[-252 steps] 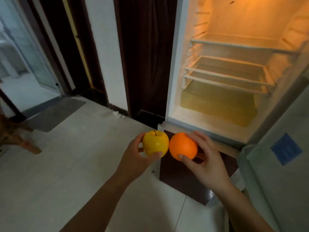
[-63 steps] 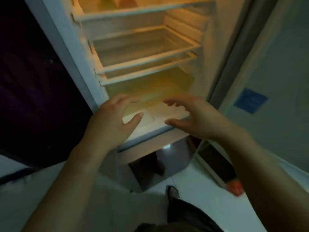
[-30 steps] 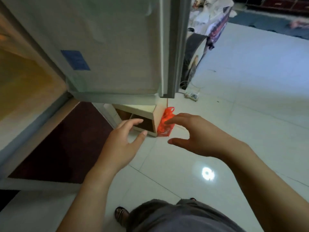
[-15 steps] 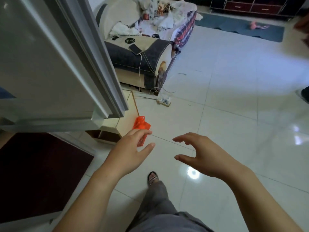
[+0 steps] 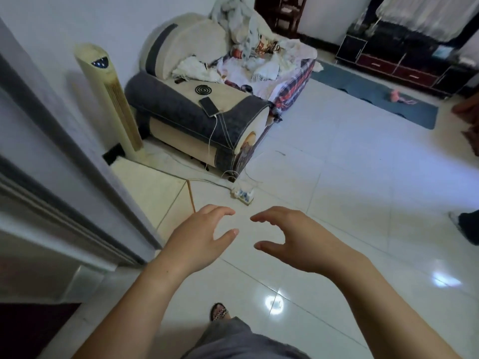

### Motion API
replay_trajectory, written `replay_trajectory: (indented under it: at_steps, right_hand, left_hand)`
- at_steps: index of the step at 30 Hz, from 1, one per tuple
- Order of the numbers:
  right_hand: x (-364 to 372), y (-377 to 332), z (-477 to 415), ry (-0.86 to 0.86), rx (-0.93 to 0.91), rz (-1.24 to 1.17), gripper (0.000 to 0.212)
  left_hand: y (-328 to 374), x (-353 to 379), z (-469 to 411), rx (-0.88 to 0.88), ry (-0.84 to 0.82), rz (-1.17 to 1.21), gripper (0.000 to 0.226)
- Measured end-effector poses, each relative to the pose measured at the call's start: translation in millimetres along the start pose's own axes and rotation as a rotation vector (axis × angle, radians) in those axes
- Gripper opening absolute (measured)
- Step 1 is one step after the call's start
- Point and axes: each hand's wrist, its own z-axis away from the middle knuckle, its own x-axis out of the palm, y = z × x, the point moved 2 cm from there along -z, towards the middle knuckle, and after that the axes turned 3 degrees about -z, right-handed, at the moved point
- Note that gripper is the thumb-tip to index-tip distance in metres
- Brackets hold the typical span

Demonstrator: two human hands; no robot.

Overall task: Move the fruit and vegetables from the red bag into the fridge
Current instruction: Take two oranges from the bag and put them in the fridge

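My left hand (image 5: 199, 239) and my right hand (image 5: 293, 239) hover side by side over the white tiled floor (image 5: 337, 203). Each hand holds nothing, its fingers loosely curved and its thumb apart. The open fridge door (image 5: 51, 182) fills the left edge as a grey-white slab with its seal strip showing. A low cream box (image 5: 153, 190) stands on the floor behind that door, and my left hand's fingers overlap its near corner. No red bag, fruit or vegetable shows in this view, and the fridge's inside is out of sight.
A cream tower fan (image 5: 111, 99) stands by the wall. An armchair (image 5: 197, 117) piled with cloths carries a phone (image 5: 210, 106) on its armrest. A power strip (image 5: 243, 196) and cables lie beyond my fingers. Someone's shoe (image 5: 466, 226) is at the right edge.
The view has swung from the fridge shelves round past the door to the room. The red bag, seen by the box corner half a second ago, is now out of sight. The hands stay empty.
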Motion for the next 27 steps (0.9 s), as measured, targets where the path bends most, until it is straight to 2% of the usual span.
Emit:
replay_trajectory:
  at_steps: [5,9,16,20,23,27]
  right_hand:
    - [-10.6,22.8,-46.8,-0.036,-0.001,-0.059,0.049]
    - [-13.8,31.4,-89.7,-0.133,-0.09,-0.05,0.05]
    - [-26.1,38.4,-190.9,-0.302,-0.36,-0.004,0.049]
    - [-23.7,58.9,-257.8,-0.446,-0.527,0.065,0.047]
    - [-13.7,81.3,-310.4,-0.565,-0.629,0.142,0.049]
    - [6.2,100.5,-367.1,-0.689,-0.754,0.203,0.049]
  left_hand:
    - [-6.8,-10.1,-38.7,-0.03,-0.007,-0.06,0.045]
    - [-24.1,-10.8,-49.8,-0.124,-0.021,-0.013,0.045]
    - [-45.7,-7.3,-77.3,-0.384,0.138,0.078,0.043]
    - [-60.7,7.7,-109.2,-0.613,0.223,0.147,0.047]
    - [-64.2,27.1,-136.8,-0.827,0.245,0.194,0.04]
    - [-75.7,49.9,-176.6,-0.948,0.253,0.235,0.039]
